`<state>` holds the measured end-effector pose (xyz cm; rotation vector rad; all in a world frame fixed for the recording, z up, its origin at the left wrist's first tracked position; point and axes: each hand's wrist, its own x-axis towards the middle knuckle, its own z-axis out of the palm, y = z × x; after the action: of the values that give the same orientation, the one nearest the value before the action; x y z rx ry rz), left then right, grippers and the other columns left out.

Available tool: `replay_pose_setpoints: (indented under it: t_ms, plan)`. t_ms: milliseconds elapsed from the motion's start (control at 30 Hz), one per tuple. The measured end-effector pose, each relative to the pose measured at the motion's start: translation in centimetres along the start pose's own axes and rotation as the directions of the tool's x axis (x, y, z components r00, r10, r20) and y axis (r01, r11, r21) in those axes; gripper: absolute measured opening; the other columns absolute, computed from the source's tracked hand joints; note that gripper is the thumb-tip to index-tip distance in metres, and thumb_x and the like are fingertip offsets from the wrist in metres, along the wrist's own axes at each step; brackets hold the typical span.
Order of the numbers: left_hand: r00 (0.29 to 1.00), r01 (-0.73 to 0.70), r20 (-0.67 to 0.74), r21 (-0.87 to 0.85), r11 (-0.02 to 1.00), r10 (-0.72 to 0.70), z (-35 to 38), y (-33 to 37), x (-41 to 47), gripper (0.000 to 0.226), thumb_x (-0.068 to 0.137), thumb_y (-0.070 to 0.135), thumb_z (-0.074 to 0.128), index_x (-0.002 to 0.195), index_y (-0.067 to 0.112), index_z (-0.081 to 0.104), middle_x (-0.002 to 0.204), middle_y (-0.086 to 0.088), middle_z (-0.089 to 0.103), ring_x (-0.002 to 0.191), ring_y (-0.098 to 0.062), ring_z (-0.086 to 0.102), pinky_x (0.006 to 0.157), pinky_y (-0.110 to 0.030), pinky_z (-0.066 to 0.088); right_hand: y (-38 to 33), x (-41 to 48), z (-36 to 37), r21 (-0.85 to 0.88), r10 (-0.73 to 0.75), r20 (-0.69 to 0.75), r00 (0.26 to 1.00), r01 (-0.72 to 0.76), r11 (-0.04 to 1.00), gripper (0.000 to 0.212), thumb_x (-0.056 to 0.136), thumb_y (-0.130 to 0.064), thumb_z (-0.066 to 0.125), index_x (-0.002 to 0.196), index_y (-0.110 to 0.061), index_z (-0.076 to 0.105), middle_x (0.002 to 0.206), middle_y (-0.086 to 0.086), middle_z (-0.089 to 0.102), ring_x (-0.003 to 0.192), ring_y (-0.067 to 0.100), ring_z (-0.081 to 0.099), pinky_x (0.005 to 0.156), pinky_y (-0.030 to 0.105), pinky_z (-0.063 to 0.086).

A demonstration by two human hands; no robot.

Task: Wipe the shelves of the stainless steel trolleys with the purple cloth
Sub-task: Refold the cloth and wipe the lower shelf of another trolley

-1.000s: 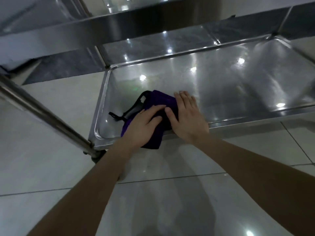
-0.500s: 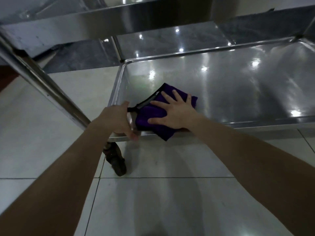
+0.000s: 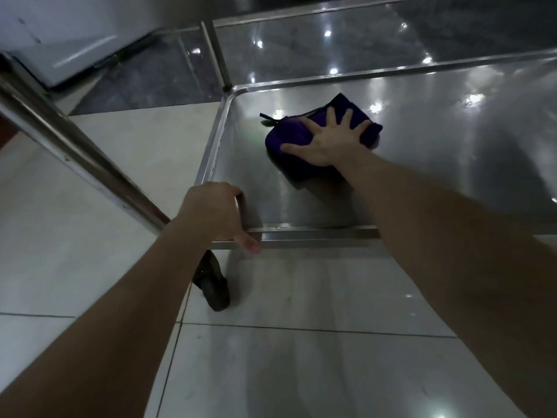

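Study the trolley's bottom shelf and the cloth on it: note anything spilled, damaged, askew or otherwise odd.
Nothing spilled or damaged shows on the shelf. One small oddity: a black strap pokes out left of the purple cloth, which the right hand presses flat. The left hand grips the shelf's near corner.

the cloth (image 3: 291, 135) is showing a deep purple, with a thin black strip running along its far-left edge. the shelf (image 3: 452, 164) is shining silver grey, brushed in faint streaks and carrying scattered white spots of reflected light. the post (image 3: 75, 146) is gleaming the same silver. the wheel (image 3: 215, 292) is looking black. the floor (image 3: 301, 372) is showing pale grey-white tiles crossed by thin dark lines, while the far tiles (image 3: 144, 86) are looking dark grey with a faint marbled pattern.
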<state>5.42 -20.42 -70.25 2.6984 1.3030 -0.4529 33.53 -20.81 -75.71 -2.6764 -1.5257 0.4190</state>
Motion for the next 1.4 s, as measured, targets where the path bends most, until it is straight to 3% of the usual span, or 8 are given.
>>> replay_pose_setpoints:
  t_ms: [267,400,600,767,900,1167,1300,1400]
  plan:
    - [0.999,0.029,0.016,-0.116,0.993,-0.028,-0.7,0.5,-1.1,0.115,0.038,0.065,0.104,0.138,0.021,0.067,0.117,0.002,0.073,0.117,-0.024,0.065,0.096,-0.037,0.053,3.0,-15.1,4.1,-0.013,-0.315,-0.135,0.939,0.316,0.949,0.090,0.085,-0.096,0.017,0.163,-0.053,0.030,0.178,0.004,0.019,0.164,0.039,0.010,0.125,0.074,0.004]
    - [0.999,0.035,0.013,-0.189,0.981,-0.033,-0.6,0.1,-1.5,0.079,0.046,0.051,0.108,0.112,0.022,0.076,0.101,0.003,0.072,0.108,-0.025,0.068,0.091,-0.040,0.057,9.4,-21.0,4.0,-0.049,-0.455,-0.185,0.871,0.455,0.889,0.070,0.099,-0.077,0.044,0.156,-0.037,0.051,0.169,0.001,0.041,0.158,0.032,0.031,0.126,0.061,0.024]
    - [0.993,-0.069,-0.100,-0.030,0.997,0.065,-0.4,5.5,-3.8,0.114,0.066,0.050,0.100,0.161,0.017,0.046,0.155,-0.014,0.054,0.144,-0.038,0.049,0.117,-0.047,0.045,24.0,-27.0,3.3,-0.033,-0.236,-0.398,0.887,0.243,0.969,0.066,0.095,-0.063,0.063,0.148,-0.024,0.059,0.155,0.009,0.057,0.145,0.041,0.050,0.117,0.062,0.037]
    - [0.888,-0.421,-0.236,-0.070,0.904,0.395,0.0,21.1,-6.4,0.102,0.077,0.052,0.089,0.163,0.023,0.042,0.160,-0.009,0.047,0.146,-0.033,0.045,0.118,-0.044,0.041,23.3,-27.0,3.6,-0.037,-0.193,-0.372,0.908,0.194,0.980,0.068,0.093,-0.053,0.078,0.152,-0.026,0.057,0.161,0.007,0.051,0.150,0.040,0.043,0.121,0.061,0.029]
    - [0.917,-0.395,-0.102,-0.090,0.914,0.386,0.6,26.7,-6.1,0.081,0.082,0.052,0.085,0.150,0.019,0.055,0.146,-0.009,0.050,0.135,-0.029,0.051,0.106,-0.037,0.049,26.0,-27.7,2.9,-0.041,-0.237,-0.345,0.908,0.238,0.970,0.073,0.093,-0.054,0.075,0.158,-0.031,0.050,0.168,0.002,0.043,0.158,0.031,0.033,0.127,0.057,0.025]
    - [0.917,-0.376,-0.129,0.030,0.926,0.377,0.8,26.9,-4.8,0.068,0.076,0.068,0.082,0.125,0.024,0.066,0.126,-0.004,0.056,0.121,-0.029,0.057,0.095,-0.036,0.051,38.0,-33.2,0.4,0.167,0.334,-0.428,0.840,-0.290,0.942,0.075,0.084,-0.032,0.087,0.151,-0.026,0.055,0.164,0.004,0.048,0.156,0.034,0.034,0.128,0.057,0.020]
    - [0.918,-0.375,-0.102,0.089,0.923,0.383,1.4,26.2,-4.7,0.077,0.072,0.065,0.087,0.131,0.023,0.062,0.130,-0.006,0.052,0.123,-0.031,0.054,0.101,-0.041,0.051,36.2,-35.2,-0.8,0.391,0.554,-0.419,0.720,-0.407,0.825,0.059,0.085,-0.017,0.078,0.141,-0.023,0.063,0.137,0.010,0.065,0.128,0.039,0.056,0.108,0.056,0.047]
    - [0.941,-0.338,0.015,0.098,0.936,0.338,0.2,25.6,-5.4,0.086,0.076,0.056,0.089,0.145,0.020,0.053,0.142,-0.010,0.048,0.131,-0.034,0.050,0.104,-0.042,0.050,32.4,-38.7,-1.9,0.722,0.704,-0.264,0.659,-0.349,0.598,0.045,0.090,-0.017,0.075,0.133,-0.026,0.066,0.120,0.005,0.070,0.109,0.028,0.066,0.092,0.046,0.058]
